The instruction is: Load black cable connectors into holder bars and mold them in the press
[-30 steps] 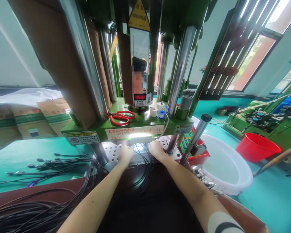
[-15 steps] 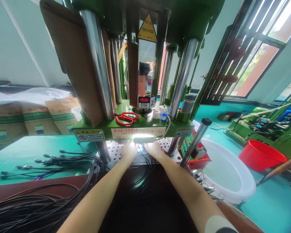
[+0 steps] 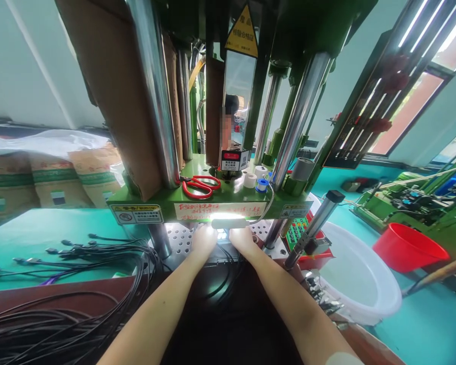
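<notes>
Both hands reach in under the green press (image 3: 167,195), below a glaring white lamp (image 3: 230,223). My left hand (image 3: 204,241) is at the left side of a brightly lit metal block (image 3: 222,234), which looks like a mould. At its right side is my right hand (image 3: 242,240). Glare and the lamp hide the fingers of both, so any grip does not show. Several black cables (image 3: 230,261) run from between the hands toward me, over the dark front edge. A perforated metal plate (image 3: 182,244) lies beneath.
Red-handled scissors (image 3: 201,186) and white and blue tape rolls (image 3: 261,185) lie on the press's ledge. Bundled black cables (image 3: 109,258) spread at left. Steel columns (image 3: 159,241) flank the hands. At right are a push-button panel (image 3: 296,233), a white tub (image 3: 393,289) and a red bucket (image 3: 410,248).
The view has shifted slightly and tilted. More of the lit metal block shows between my hands, which are a little farther apart. Both remain under the lamp.
</notes>
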`<state>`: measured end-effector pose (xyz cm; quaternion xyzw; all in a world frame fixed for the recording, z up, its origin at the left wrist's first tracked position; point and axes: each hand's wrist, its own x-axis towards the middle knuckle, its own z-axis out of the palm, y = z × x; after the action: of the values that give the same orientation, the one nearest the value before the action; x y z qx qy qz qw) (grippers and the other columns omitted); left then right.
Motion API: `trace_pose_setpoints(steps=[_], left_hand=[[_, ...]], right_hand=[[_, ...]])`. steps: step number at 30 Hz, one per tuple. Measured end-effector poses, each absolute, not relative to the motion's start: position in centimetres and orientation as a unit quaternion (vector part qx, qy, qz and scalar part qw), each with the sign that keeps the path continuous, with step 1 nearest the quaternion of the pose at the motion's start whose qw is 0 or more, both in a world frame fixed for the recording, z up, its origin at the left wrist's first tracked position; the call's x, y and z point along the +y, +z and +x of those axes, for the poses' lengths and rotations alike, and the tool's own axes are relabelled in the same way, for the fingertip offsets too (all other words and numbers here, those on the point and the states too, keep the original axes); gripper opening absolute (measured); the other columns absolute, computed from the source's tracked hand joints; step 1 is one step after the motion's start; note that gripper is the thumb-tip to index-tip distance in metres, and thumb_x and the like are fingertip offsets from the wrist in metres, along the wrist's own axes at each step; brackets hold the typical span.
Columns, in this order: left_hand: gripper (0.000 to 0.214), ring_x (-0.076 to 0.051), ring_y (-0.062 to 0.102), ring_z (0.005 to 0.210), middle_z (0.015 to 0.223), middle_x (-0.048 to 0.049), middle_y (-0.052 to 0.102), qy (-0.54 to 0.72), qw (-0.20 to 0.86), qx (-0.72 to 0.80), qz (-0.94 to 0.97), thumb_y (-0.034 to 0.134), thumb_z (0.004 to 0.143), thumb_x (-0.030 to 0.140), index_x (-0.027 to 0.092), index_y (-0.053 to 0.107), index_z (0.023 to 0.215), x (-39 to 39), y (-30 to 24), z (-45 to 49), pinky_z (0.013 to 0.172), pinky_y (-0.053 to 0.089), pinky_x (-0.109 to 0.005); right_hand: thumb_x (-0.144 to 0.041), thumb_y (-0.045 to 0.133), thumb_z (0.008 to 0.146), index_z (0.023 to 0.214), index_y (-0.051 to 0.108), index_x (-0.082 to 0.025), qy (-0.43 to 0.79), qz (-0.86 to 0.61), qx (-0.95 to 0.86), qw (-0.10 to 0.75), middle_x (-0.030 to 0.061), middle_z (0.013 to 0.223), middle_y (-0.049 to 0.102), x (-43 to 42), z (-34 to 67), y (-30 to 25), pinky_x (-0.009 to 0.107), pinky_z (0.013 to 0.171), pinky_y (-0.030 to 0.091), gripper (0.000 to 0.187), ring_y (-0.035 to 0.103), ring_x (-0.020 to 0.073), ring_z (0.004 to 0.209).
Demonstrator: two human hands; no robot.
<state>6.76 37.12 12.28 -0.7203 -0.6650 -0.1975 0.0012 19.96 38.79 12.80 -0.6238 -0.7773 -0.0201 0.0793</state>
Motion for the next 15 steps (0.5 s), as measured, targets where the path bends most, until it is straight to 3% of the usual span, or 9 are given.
trace_pose_setpoints(steps=[11,15], left_hand=[[0.033,-0.027,0.059,0.091,0.082,-0.0154,0.066,-0.197,-0.005,-0.668,-0.717,0.036,0.081,0.014,0.009,0.068,0.088,37.3,12.6,7.1,0.079,0.046,-0.036],[0.036,-0.029,0.058,0.093,0.092,-0.0164,0.065,-0.2,0.002,-0.678,-0.707,0.034,0.085,0.023,0.012,0.066,0.097,36.6,13.7,8.2,0.076,0.048,-0.04]], right_hand=[[-0.01,0.044,0.082,0.096,0.066,-0.011,-0.026,-0.613,-0.785,0.082,0.0165,0.097,0.066,38.9,19.9,12.9,0.031,0.073,0.047,0.026,0.062,0.0228,0.09],[-0.019,0.048,0.087,0.097,0.064,-0.013,-0.018,-0.598,-0.797,0.077,0.0103,0.098,0.065,39.1,20.4,13.6,0.032,0.077,0.048,0.019,0.061,0.0175,0.088]])
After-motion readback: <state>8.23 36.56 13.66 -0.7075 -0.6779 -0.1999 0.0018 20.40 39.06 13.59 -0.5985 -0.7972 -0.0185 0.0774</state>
